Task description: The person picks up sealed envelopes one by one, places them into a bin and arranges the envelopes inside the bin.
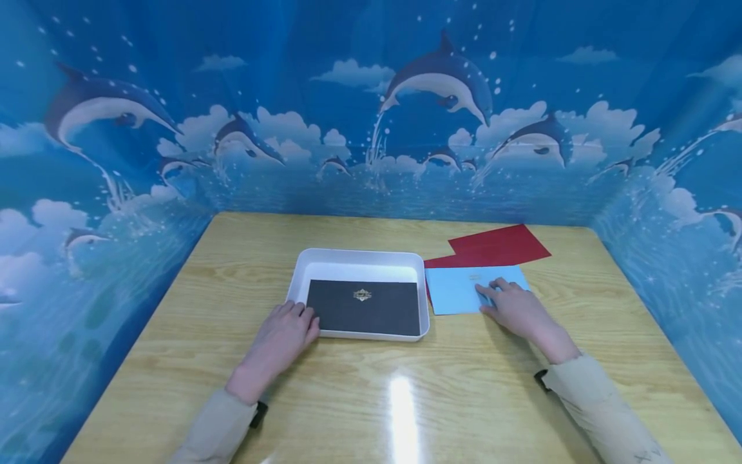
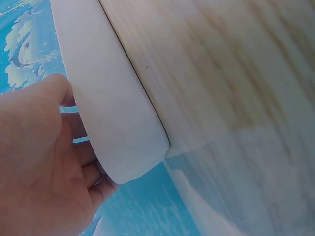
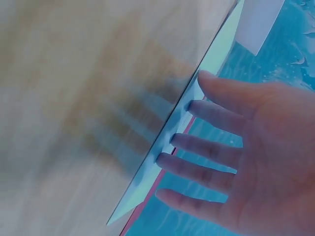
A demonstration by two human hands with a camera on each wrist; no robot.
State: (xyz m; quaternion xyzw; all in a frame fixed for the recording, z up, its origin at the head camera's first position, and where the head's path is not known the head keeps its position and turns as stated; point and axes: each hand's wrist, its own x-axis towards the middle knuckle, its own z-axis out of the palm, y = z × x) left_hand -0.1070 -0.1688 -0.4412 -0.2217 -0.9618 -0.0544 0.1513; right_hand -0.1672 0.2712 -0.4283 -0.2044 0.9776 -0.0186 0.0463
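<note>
A white tray (image 1: 362,258) stands on the table. In it lies a black paper rectangle, like an envelope (image 1: 362,316), with a gold emblem. My left hand (image 1: 284,335) holds the tray's near left corner, its fingers over the rim; the left wrist view shows the tray's outer wall (image 2: 113,103), which hides the fingertips. Right of the tray is a light blue paper rectangle (image 1: 455,293) with a small gold mark, lying partly over red paper. My right hand (image 1: 518,312) touches its right part, with fingers spread apart in the right wrist view.
Red paper pieces (image 1: 498,246) lie behind the blue one, close to the tray's right side. The wooden table (image 1: 359,399) ends at a blue dolphin-printed curtain (image 1: 324,129) at the back and sides.
</note>
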